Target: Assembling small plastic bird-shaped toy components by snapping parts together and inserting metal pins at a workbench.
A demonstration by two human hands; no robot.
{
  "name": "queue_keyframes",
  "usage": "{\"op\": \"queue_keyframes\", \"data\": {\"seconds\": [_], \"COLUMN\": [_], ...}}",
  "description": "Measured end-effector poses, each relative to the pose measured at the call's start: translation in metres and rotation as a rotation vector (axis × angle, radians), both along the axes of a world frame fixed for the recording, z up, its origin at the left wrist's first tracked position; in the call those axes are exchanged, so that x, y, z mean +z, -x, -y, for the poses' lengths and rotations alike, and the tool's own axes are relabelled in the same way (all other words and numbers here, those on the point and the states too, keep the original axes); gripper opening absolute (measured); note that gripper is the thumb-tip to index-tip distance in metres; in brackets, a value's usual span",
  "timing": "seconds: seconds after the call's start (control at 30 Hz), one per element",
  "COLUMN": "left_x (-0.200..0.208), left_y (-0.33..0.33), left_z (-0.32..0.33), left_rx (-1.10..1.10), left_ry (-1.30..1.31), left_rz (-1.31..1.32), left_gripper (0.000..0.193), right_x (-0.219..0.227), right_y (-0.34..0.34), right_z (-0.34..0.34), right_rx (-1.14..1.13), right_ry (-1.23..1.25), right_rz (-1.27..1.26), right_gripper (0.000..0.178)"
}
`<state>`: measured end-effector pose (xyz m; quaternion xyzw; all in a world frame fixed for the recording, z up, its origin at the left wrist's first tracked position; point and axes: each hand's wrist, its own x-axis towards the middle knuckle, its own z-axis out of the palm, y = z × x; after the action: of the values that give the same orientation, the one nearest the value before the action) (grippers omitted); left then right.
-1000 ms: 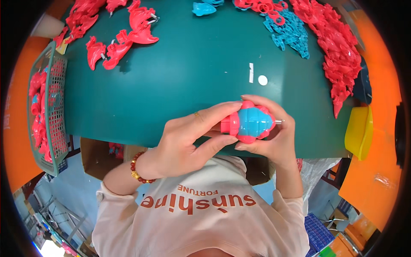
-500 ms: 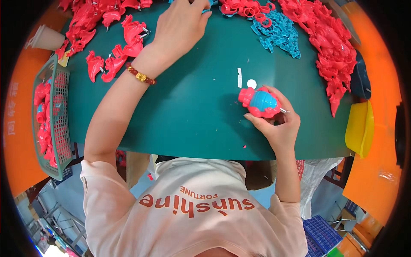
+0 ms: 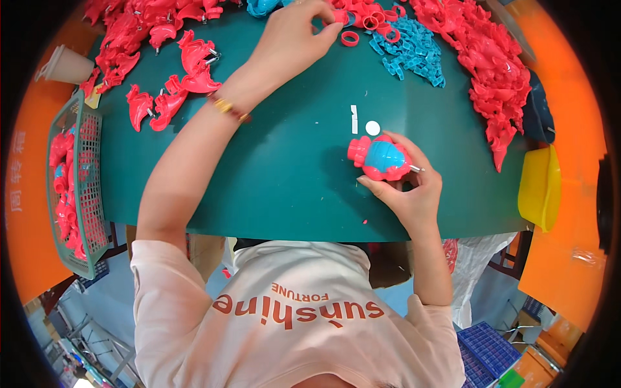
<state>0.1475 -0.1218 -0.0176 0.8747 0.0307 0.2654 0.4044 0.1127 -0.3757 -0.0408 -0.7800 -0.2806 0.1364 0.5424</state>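
**Right hand holds pink-and-blue toy, left hand at the ring pile**

Pink-and-blue toy [image 3: 380, 158] sits near the middle of the surface, slightly toward the right and the near edge, held against the green top. Right hand [image 3: 407, 187] wraps it from below and the side, fingers [image 3: 414, 150] curled over the blue shell; grip is clenched on the toy. A thin metal pin sticks out of the toy's right end. Just above the toy: a small white disc [image 3: 372, 128] and a white strip [image 3: 354, 119], both lying flat, apart from each other.

Left hand [image 3: 291, 35] is stretched out to the far edge, fingertips [image 3: 333, 16] pinched among the pink rings [image 3: 350, 37]; looks like it is gripping a ring, but whether one is truly held I cannot tell. Beaded bracelet [image 3: 228, 108] on the left wrist.

Blue small parts [image 3: 411, 48] piled right beside the rings. Pink shell halves [image 3: 169, 103] scattered along the far left part of the surface, more pink parts [image 3: 491, 71] heaped along the far right edge. Green surface [image 3: 272, 168] bare in the centre. Green mesh basket [image 3: 87, 194] hangs at the left edge, pink pieces inside. Yellow tub [image 3: 540, 187] at the right edge. Pale cup [image 3: 65, 64] off the far left corner.
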Motion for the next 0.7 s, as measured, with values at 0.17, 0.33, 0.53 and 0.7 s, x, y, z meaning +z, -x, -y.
{"op": "queue_keyframes", "data": {"seconds": [0.17, 0.33, 0.53, 0.7], "left_x": [0.020, 0.013, 0.009, 0.004], "left_y": [0.087, 0.140, 0.161, 0.171], "left_z": [0.027, 0.035, 0.064, 0.082], "left_rx": [-0.456, -0.426, -0.231, -0.090], "left_ry": [1.063, 1.344, 1.502, 1.218], "left_rz": [-0.254, -0.368, -0.286, -0.144], "left_gripper": [0.044, 0.039, 0.031, 0.040], "right_x": [0.013, 0.025, 0.031, 0.028], "right_y": [0.001, 0.007, 0.026, 0.032], "right_z": [-0.004, -0.011, -0.033, -0.035], "right_rx": [-0.007, 0.075, 0.230, 0.179], "right_ry": [-0.239, -0.316, -0.199, -0.164], "right_rz": [-0.184, -0.180, 0.233, 0.218], "right_gripper": [0.066, 0.073, 0.066, 0.064]}}
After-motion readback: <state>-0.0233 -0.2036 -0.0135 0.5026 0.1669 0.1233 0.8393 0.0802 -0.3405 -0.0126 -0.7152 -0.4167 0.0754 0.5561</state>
